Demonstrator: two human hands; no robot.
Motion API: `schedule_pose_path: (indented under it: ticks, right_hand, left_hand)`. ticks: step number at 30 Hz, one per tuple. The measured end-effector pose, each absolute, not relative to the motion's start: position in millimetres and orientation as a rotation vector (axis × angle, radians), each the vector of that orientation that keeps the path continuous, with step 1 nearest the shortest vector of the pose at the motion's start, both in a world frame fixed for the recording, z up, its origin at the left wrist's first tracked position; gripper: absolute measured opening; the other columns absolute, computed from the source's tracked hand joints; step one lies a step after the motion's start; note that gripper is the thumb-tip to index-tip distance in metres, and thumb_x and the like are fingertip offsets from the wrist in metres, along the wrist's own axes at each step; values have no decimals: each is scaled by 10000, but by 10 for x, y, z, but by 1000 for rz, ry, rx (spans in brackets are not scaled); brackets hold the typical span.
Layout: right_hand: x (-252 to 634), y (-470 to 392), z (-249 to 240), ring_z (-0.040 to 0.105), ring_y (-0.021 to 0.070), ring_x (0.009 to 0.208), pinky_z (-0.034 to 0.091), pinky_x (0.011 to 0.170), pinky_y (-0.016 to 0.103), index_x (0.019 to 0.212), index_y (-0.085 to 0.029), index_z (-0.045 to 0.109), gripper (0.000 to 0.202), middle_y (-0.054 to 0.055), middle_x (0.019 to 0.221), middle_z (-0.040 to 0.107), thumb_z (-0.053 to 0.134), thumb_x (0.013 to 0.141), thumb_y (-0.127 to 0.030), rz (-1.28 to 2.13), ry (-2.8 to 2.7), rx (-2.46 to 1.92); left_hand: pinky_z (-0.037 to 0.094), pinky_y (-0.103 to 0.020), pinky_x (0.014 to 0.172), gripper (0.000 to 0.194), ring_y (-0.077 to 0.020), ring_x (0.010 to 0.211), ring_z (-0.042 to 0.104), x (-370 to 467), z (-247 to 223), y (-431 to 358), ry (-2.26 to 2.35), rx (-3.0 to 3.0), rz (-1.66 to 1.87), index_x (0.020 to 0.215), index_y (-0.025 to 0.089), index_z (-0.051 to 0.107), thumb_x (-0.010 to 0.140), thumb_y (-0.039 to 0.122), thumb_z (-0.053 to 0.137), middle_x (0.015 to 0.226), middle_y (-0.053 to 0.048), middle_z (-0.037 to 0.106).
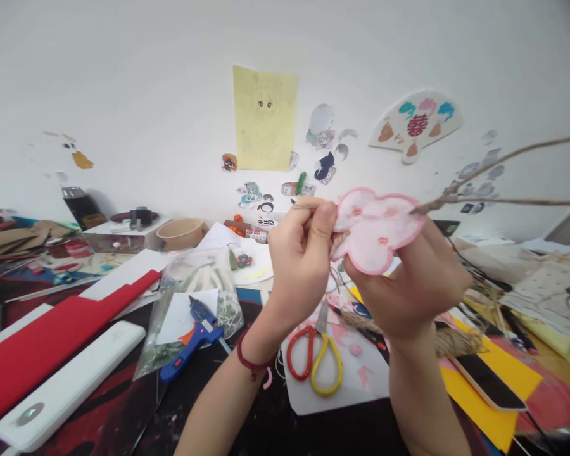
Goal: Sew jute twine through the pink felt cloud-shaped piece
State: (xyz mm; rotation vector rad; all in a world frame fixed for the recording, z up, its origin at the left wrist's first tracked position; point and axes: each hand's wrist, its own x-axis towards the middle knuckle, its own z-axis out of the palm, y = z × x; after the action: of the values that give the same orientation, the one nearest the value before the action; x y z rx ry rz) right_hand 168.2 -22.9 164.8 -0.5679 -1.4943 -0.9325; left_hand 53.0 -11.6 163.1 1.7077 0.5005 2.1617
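- Nearest the camera, both forearms rise from 6 o'clock; the left wrist wears a red string bracelet (253,365).
- Left hand (300,266): its grip is pressed together, thumb and forefinger pinching a twig end and a bit of twine at the 9 o'clock edge of the pink-edged flower piece (377,229).
- Right hand (411,288): fingers curled behind the flower piece, holding it up from below at the picture's centre, above the desk (275,430).
- Bare twig (503,158) runs off from the flower's 3 o'clock edge toward the right border.
- Judgement: the flower looks cut and edged already, and the fixing of twig to flower seems under way; whether any knot or glue holds cannot be told.
- Lying unused below: red-and-yellow scissors (315,360) at 6 o'clock, twine spool (449,342) at 4 o'clock, blue glue gun (196,335) at 8 o'clock.
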Motion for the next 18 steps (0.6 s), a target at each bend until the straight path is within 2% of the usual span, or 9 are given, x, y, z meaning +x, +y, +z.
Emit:
schedule_pose_path:
  ticks: [2, 6, 11, 15, 18]
  right_hand:
    - [1673, -230, 1642, 469, 118, 492, 426, 473, 251, 711, -235, 497, 213, -9, 601, 527, 604, 879, -160, -944, -1472, -590]
    - [1676, -223, 1626, 539, 143, 545, 454, 491, 264, 805, -230, 540, 119, 12, 640, 585, 620, 825, -145, -959, -1433, -603]
    - [1748, -185, 1628, 633, 166, 638, 504, 563, 280, 895, -227, 586, 165, 24, 727, 666, 648, 784, -121, -907, -1515, -553]
    - [1811, -118, 1661, 623, 148, 633, 514, 597, 276, 933, -244, 614, 209, -10, 738, 674, 714, 791, -127, -741, -1587, -451]
    - [1830, -95, 1681, 639, 148, 664, 530, 611, 277, 1040, -240, 642, 295, 1, 831, 713, 739, 785, -128, -663, -1606, -448]
  left_hand:
    - [437, -197, 624, 307, -83, 703, 548, 551, 1626, -140, 535, 1721, 2198, 731, 177, 554, 1015, 286, 521, 797, 2, 603]
    - [438, -200, 625, 307, -84, 693, 550, 568, 1622, -157, 572, 1706, 2267, 726, 182, 544, 1015, 280, 520, 786, 3, 606]
    - [408, -204, 590, 354, -83, 662, 513, 547, 1627, -114, 531, 1725, 2199, 688, 179, 522, 1020, 301, 511, 732, 8, 554]
    - [431, -201, 629, 344, -80, 690, 516, 559, 1605, -31, 425, 1622, 2149, 685, 173, 541, 1006, 296, 543, 745, 11, 543]
    - [388, -200, 517, 348, -60, 582, 472, 555, 1602, 10, 371, 1498, 2085, 679, 167, 559, 980, 338, 588, 723, 22, 530]
